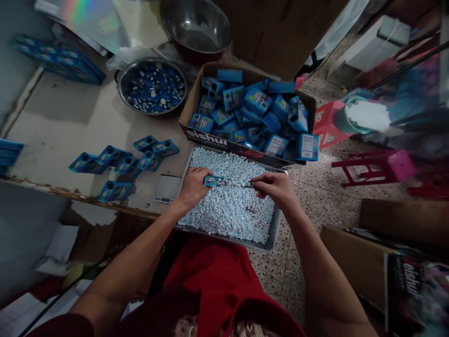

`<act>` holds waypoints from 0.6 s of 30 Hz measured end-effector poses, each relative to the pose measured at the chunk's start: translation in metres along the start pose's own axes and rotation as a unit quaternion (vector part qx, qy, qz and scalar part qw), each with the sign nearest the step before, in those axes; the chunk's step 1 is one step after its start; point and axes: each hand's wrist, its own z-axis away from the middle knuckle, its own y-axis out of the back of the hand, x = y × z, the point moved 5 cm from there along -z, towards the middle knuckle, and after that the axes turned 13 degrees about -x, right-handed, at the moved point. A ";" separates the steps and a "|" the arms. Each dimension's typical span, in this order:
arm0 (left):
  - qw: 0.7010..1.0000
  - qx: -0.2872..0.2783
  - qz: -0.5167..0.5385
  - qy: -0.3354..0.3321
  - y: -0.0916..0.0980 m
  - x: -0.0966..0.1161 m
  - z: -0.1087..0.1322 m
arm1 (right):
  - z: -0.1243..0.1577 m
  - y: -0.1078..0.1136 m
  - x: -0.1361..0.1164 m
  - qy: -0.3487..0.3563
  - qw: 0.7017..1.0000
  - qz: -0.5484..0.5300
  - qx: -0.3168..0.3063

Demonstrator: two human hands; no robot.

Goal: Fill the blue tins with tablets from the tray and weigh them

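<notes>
My left hand (192,187) is closed around a small blue printed box (211,180), held on its side with one end facing right. From that end a narrow, see-through trough-like strip (235,183) runs to the right, carrying small white and pale-blue pellets. The fingers of my right hand (275,186) pinch the strip's far end. Whether the strip reaches inside the box cannot be made out. Both hands are above a metal tray (276,229) spread with the same round pellets (224,210).
Behind the tray stands a carton (242,153) heaped with blue boxes. A metal bowl (121,91) of blue-and-silver discs and a deeper steel bowl (196,28) sit further back. Left are a small scale (167,187) and several blue boxes (115,191). Pink stool (400,166) on the floor right.
</notes>
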 end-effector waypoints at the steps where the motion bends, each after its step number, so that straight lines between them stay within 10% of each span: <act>1: 1.000 0.001 0.001 0.001 -0.002 -0.001 0.000 | 0.002 -0.004 -0.012 0.006 0.999 0.041 0.003; 10: 0.999 0.025 0.029 -0.007 -0.005 -0.002 0.000 | 0.023 -0.016 -0.053 0.028 0.984 0.174 0.030; 15: 0.980 0.035 0.186 0.060 -0.004 -0.030 0.001 | 0.046 0.055 0.056 -0.045 0.983 0.070 0.161; 18: 0.957 0.021 0.284 0.061 -0.010 -0.044 0.003 | 0.028 0.057 0.146 -0.099 0.979 -0.021 0.179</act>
